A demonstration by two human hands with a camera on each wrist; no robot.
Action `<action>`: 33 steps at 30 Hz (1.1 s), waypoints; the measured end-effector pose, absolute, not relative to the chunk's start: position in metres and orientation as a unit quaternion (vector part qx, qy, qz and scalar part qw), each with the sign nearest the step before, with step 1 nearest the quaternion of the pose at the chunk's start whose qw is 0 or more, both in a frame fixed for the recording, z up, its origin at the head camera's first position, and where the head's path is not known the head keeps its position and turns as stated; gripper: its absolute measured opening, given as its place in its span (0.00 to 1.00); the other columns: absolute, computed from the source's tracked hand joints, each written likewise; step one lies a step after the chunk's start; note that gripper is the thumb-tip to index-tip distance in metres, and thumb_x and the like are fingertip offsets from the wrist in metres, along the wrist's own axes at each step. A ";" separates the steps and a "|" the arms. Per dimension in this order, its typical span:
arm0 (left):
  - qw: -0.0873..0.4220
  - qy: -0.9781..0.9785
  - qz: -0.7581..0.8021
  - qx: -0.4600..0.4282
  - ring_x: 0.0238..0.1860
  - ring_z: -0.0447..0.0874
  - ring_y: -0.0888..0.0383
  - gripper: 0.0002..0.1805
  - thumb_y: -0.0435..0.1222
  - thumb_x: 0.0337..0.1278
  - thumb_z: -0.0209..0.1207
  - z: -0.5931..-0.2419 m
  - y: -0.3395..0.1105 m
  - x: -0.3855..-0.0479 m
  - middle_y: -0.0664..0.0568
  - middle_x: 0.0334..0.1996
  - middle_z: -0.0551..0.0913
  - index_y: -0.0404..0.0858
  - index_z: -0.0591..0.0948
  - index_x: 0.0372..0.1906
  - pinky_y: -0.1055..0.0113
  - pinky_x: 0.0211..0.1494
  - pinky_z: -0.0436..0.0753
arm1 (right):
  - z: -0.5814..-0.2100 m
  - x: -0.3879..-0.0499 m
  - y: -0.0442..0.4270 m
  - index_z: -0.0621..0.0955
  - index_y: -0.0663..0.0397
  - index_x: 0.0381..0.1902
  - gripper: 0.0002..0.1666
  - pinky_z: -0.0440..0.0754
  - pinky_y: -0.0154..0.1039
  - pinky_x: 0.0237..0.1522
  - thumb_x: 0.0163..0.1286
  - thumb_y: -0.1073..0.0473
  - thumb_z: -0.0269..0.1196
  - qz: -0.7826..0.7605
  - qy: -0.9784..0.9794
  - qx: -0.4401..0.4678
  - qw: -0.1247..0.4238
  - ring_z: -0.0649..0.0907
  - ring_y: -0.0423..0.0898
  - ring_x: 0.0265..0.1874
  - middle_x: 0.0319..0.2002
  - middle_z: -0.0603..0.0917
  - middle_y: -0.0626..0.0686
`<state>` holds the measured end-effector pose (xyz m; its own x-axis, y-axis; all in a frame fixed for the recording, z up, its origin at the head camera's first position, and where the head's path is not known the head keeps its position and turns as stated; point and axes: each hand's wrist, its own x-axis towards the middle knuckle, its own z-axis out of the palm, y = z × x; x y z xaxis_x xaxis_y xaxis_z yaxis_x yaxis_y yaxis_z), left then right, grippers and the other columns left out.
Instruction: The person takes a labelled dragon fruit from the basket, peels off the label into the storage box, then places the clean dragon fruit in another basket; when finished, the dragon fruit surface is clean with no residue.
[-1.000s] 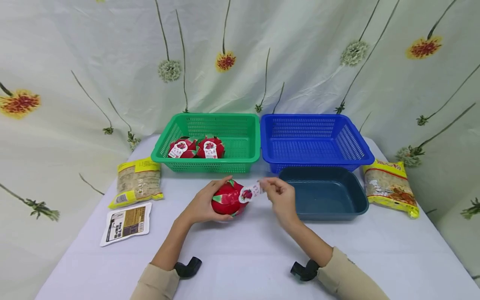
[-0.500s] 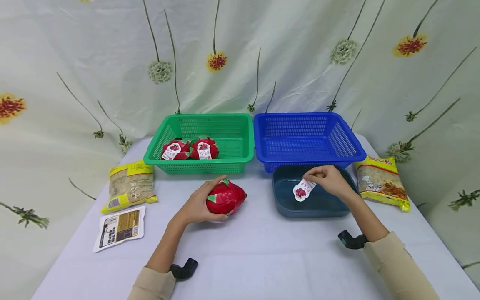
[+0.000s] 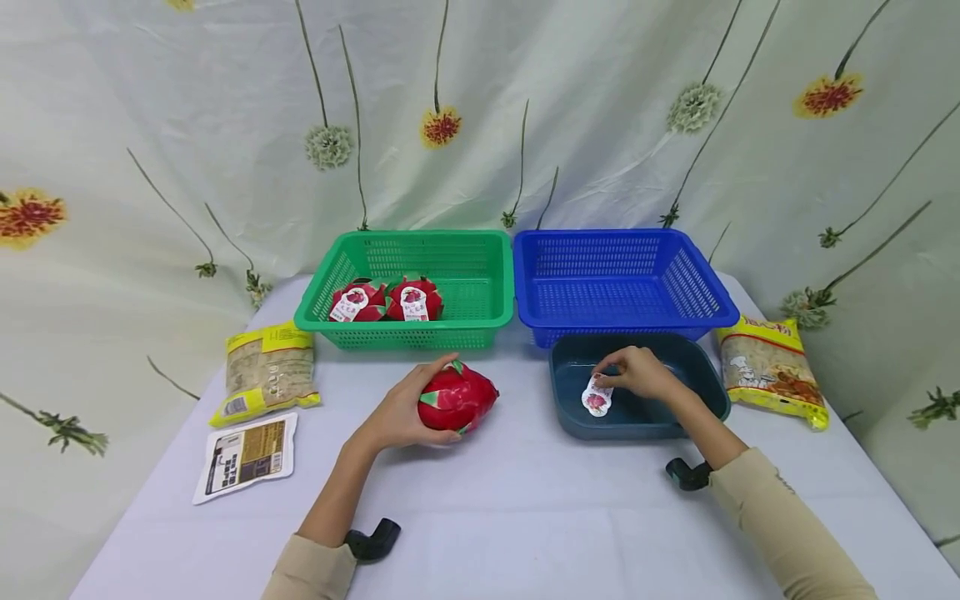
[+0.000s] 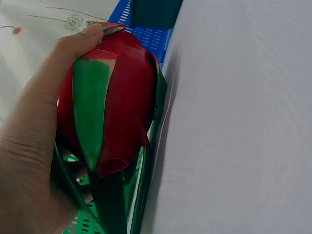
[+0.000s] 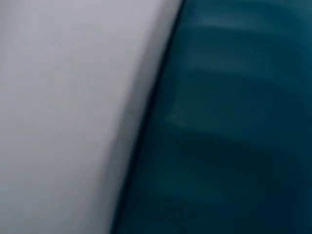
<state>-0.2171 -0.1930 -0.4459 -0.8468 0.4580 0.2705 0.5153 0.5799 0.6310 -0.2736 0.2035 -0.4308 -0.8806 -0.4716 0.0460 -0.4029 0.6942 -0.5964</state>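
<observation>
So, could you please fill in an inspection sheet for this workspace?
Surface: white cloth-covered table, lightly creased.
Job's things: red-and-green dragon fruit, no label visible; white printed label above or in dark-teal plastic tray; two labelled dragon fruits in green perforated plastic basket; blue perforated plastic basket alongside.
Clutter: yellow-and-beige plastic bags, left and right; flat white printed pouch near the left one.
Grips: left-hand grip holds the unlabelled fruit; right-hand grip pinches the loose label.
Cables: nothing seen.
Surroundings: pale flower-printed curtain behind.

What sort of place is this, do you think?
Probably a staged indoor tabletop set-up: a flower-print cloth hangs behind a white-covered table, a green basket and a blue basket stand near its far edge, and a black device sits at each wrist.
</observation>
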 end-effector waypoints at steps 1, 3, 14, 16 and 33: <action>0.039 -0.888 -0.368 -0.272 0.59 0.64 0.57 0.59 0.55 0.25 0.74 -0.446 -0.193 -0.217 0.59 0.58 0.66 0.60 0.54 0.70 0.60 0.44 0.80 | -0.432 -0.274 0.203 0.85 0.55 0.40 0.15 0.54 0.31 0.14 0.55 0.56 0.69 -0.296 0.922 -0.241 0.058 0.57 0.37 0.12 0.10 0.59 0.42; 0.040 -0.889 -0.370 -0.269 0.58 0.64 0.58 0.59 0.55 0.25 0.74 -0.446 -0.193 -0.217 0.60 0.58 0.66 0.58 0.55 0.70 0.61 0.43 0.80 | -0.433 -0.274 0.203 0.84 0.55 0.43 0.19 0.54 0.31 0.15 0.53 0.55 0.70 -0.266 0.928 -0.252 0.064 0.57 0.37 0.12 0.11 0.59 0.42; 0.040 -0.892 -0.368 -0.259 0.58 0.64 0.59 0.58 0.55 0.24 0.74 -0.446 -0.192 -0.216 0.62 0.58 0.66 0.63 0.55 0.69 0.61 0.44 0.80 | -0.427 -0.263 0.202 0.81 0.56 0.51 0.30 0.53 0.31 0.14 0.51 0.48 0.71 -0.202 0.947 -0.250 0.011 0.55 0.37 0.12 0.11 0.56 0.42; 0.040 -0.893 -0.367 -0.259 0.58 0.64 0.59 0.58 0.56 0.24 0.74 -0.446 -0.192 -0.216 0.62 0.58 0.66 0.65 0.54 0.69 0.61 0.44 0.80 | -0.427 -0.261 0.203 0.81 0.56 0.51 0.31 0.53 0.31 0.14 0.52 0.46 0.70 -0.202 0.943 -0.263 0.035 0.55 0.37 0.12 0.12 0.55 0.42; 0.039 -0.892 -0.369 -0.260 0.58 0.65 0.58 0.58 0.56 0.23 0.74 -0.444 -0.192 -0.216 0.60 0.58 0.66 0.66 0.54 0.68 0.61 0.44 0.80 | -0.374 -0.250 0.239 0.76 0.56 0.57 0.35 0.62 0.33 0.14 0.56 0.44 0.67 -0.245 0.940 -0.215 -0.105 0.64 0.42 0.13 0.15 0.66 0.46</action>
